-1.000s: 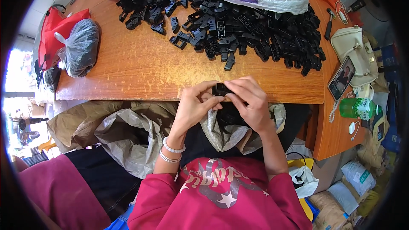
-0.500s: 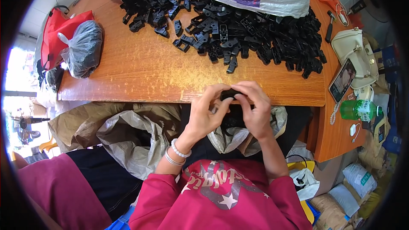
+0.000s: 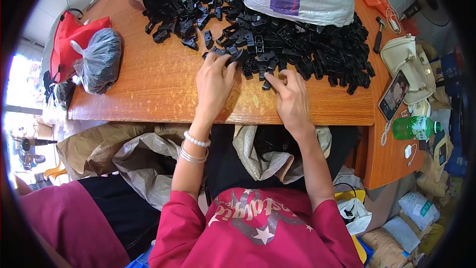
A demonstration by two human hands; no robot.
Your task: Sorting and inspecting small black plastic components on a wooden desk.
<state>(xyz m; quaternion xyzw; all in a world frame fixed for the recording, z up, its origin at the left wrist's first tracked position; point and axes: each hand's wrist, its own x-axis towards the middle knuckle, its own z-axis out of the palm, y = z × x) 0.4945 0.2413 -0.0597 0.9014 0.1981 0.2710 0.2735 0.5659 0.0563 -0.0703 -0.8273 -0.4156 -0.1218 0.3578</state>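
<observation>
the black plastic parts (image 3: 320, 54) lie in a loose, tangled pile across the far half of the wooden table (image 3: 153, 84), and the two hands are at its near edge. the left hand (image 3: 214, 80) bends down over a few parts at the front left of the pile, fingertips among them; i can't tell from here whether it grips one. the right hand (image 3: 292, 94) has thumb and fingers apart, its thumb against a single black part (image 3: 266, 85) that sticks out toward the person.

each part looks small, light and stiff, with smooth faces that could slide a little under the fingers. i'd judge a pinch across the two long sides the surest hold, as the thin edges and openings look easier to snag or chip. the parts overlap, so a neighbour may drag along with the one taken.

a white woven sack (image 3: 322, 2) covers the back of the pile and blocks reach there. below the table edge, an open sack (image 3: 248, 151) sits between the forearms with dark things inside. off to the left stands a tied clear bag (image 3: 102, 62) beside a red bag (image 3: 74, 44); to the right lie a hammer (image 3: 378, 39), a phone (image 3: 394, 94) and a green bottle (image 3: 410, 128), well apart from the hands.
</observation>
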